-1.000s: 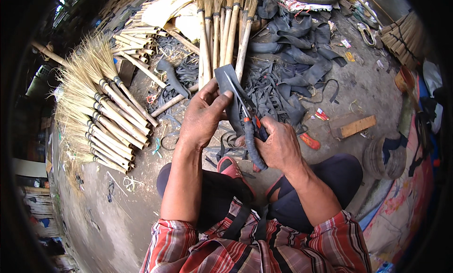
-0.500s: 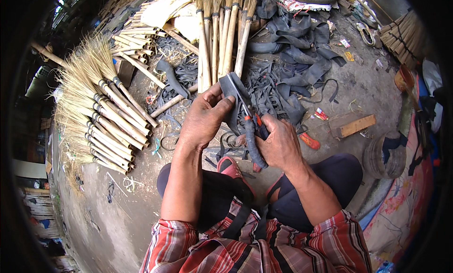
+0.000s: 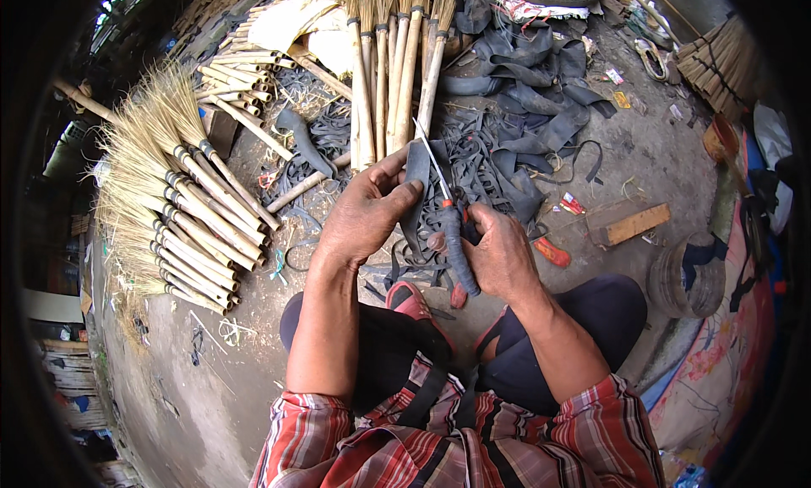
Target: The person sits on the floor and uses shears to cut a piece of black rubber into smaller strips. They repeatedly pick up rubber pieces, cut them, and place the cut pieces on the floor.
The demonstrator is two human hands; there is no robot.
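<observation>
My left hand (image 3: 368, 208) pinches a black rubber strip (image 3: 416, 163) between thumb and fingers. Closed around the handles of a pair of scissors (image 3: 457, 250) is my right hand (image 3: 500, 253). Those handles are wrapped in dark material, with orange showing near the pivot. The bright blade points up and away, lying across the strip's right part. Part of the far handle is hidden by my fingers. Below the hands, thin black rubber strips (image 3: 405, 260) lie on the ground.
Finished-looking brooms (image 3: 207, 222) lie fanned out at left. More brooms (image 3: 393, 74) stand just beyond my hands. Cut rubber sheets (image 3: 541, 108) are heaped at the far right of them. A wooden block (image 3: 638, 224) and a round dark container (image 3: 688, 277) sit at right.
The scissors have turned so that the blade tip sits slightly higher and the handles look more edge-on. The strip has shifted a little to the right. Both hands keep their holds.
</observation>
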